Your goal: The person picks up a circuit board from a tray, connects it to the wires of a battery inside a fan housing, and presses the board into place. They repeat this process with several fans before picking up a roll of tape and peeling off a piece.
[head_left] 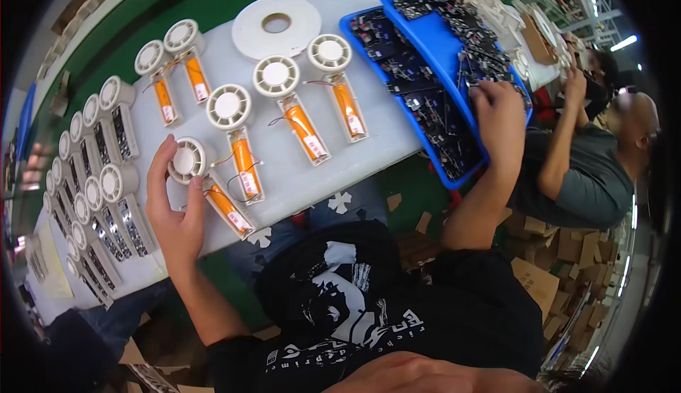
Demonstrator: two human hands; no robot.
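Note:
My left hand grips the round white head of a handheld fan at the table's near edge, thumb on one side and fingers on the other. The fan's handle lies uncovered, with an orange battery and thin wires inside. Over the front blue tray, my right hand reaches into the rear blue tray, its fingers bent down and drawn together among small black circuit boards. Its fingertips are hidden, so what they pinch cannot be made out. Several more fans with orange batteries, such as one fan, lie beside my left hand.
A large white roll of tape lies at the table's far side. Rows of fans with dark boards in their handles stand to the left. A co-worker sits at the right, above cardboard pieces on the floor.

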